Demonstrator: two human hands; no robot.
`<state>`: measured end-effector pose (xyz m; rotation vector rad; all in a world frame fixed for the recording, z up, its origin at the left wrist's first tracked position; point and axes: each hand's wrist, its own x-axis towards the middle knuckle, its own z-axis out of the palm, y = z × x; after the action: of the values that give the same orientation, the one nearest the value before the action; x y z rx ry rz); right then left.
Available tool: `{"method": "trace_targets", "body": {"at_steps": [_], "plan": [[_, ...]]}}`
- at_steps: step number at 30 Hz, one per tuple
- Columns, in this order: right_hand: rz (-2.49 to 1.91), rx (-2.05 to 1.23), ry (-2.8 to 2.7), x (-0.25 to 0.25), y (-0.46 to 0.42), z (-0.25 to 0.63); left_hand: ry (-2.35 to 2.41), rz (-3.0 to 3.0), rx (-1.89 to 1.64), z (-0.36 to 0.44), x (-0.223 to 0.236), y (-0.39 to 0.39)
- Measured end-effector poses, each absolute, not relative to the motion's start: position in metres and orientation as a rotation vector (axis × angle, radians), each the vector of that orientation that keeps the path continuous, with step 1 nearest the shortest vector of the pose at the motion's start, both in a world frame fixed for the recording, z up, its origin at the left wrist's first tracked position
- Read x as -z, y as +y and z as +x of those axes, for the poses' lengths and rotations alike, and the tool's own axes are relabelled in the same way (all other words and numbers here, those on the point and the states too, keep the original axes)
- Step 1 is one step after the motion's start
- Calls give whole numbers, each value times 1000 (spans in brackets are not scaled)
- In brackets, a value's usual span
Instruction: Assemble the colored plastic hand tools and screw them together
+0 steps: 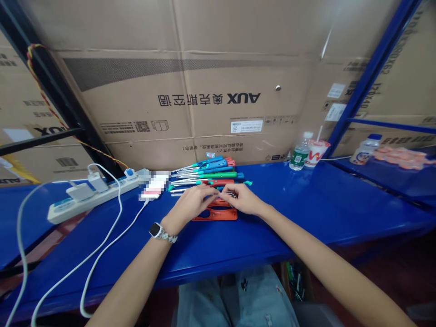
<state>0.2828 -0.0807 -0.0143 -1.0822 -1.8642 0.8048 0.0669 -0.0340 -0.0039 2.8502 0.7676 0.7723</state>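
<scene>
We could nudge the orange casing (pixel 226 214), between the table's (pixel 323 200) front and back edges, if our left hand (pixel 193 200) or right hand (pixel 245 199) dips, fingertips nearly together, their grip impossible to tell.

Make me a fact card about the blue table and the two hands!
Table: blue, smooth surface
Left hand: black-faced watch at wrist
Right hand: fingertips near the left's; anything held unclear
Nearest hands: flat orange plastic pieces
Beyond hands: colourful-handled tools, silvery rods
Left side: long white power strip
Right side: clear green-labelled bottle
</scene>
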Motion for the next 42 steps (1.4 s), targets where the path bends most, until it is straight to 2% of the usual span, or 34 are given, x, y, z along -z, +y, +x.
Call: {"method": "trace_targets", "body": {"at_steps": [7, 17, 24, 33, 42], "plan": [[-1076, -800, -1861, 11, -81, 291, 856, 2805, -798, 58, -3, -32], [-1080, -763, -1976, 16, -83, 292, 920, 2623, -660, 36, -6, -39], [-1244, -499, -2090, 14, -94, 279, 974, 2582, -635, 17, 5, -39], [-1039, -85, -2318, 17, -113, 276, 1038, 2643, -536, 1, 17, -46], [-1056, -70, -2409, 24, -114, 269, 1051, 2692, -576, 3, 20, -60]]}}
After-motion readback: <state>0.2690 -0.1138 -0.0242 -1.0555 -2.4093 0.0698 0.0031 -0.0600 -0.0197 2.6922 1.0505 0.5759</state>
